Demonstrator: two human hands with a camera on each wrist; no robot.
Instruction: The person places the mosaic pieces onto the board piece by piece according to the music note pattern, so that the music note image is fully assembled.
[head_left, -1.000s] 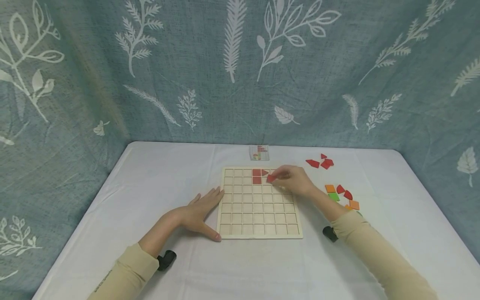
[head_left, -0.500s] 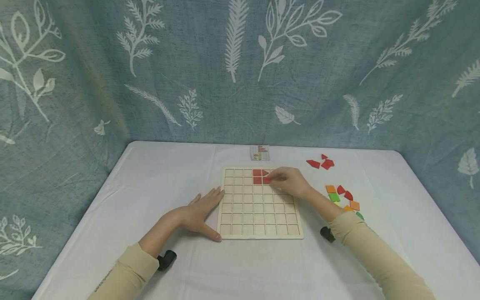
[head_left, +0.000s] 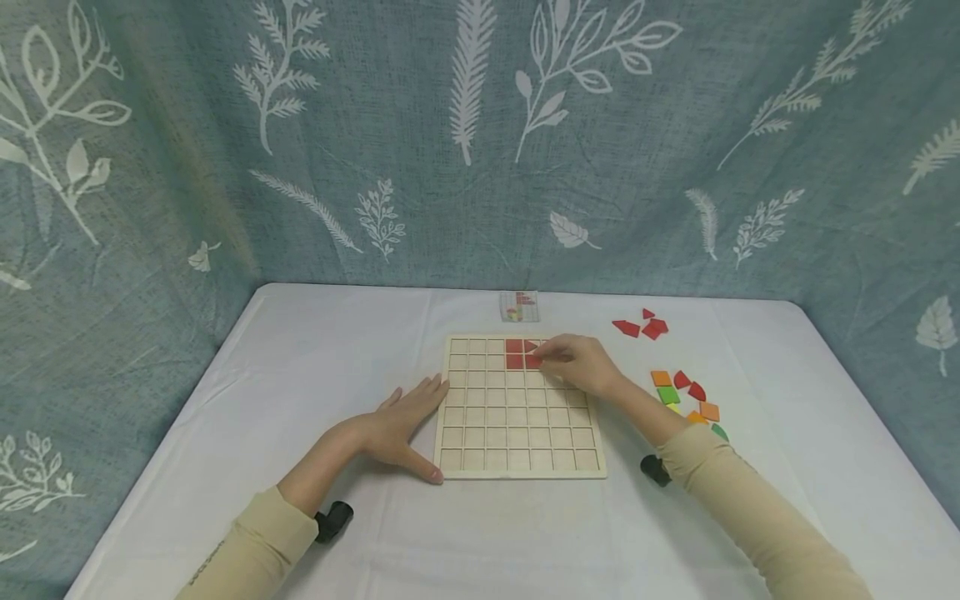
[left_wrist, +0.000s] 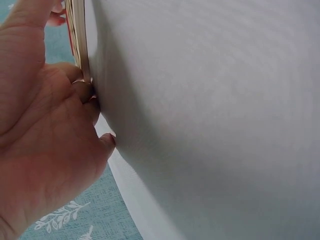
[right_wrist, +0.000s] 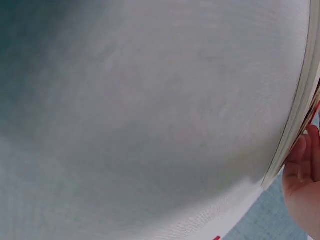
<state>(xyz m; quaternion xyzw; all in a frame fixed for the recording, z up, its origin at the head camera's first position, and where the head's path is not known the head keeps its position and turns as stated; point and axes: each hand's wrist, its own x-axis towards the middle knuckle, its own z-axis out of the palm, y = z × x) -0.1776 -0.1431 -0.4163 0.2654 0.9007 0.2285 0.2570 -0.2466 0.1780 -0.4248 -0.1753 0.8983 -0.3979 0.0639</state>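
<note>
A wooden grid board (head_left: 497, 418) lies on the white table. My left hand (head_left: 393, 425) rests spread along its left edge, thumb at the near corner; the left wrist view shows these fingers against the board's side. Near the board's far right part, my right hand (head_left: 581, 364) pinches a red square tile (head_left: 532, 362) at a second-row cell. Left of that tile lies another red square (head_left: 514, 361), with one more red square (head_left: 513, 345) behind it. A red triangle (head_left: 529, 345) sits in the far row, close to my right fingertips. The right hand hides the board's far right corner.
A small pattern card (head_left: 519, 307) lies beyond the board. Several red pieces (head_left: 655, 327) are at the back right. Closer, beside the right forearm, are orange squares (head_left: 661, 378), a green piece (head_left: 668, 394) and red rounded wedges (head_left: 697, 390). A patterned curtain (head_left: 420, 150) stands behind the table.
My right hand has moved slightly left and brought the red square from a tilted position into line beside the other red square. It then holds still. My left hand has not moved.
</note>
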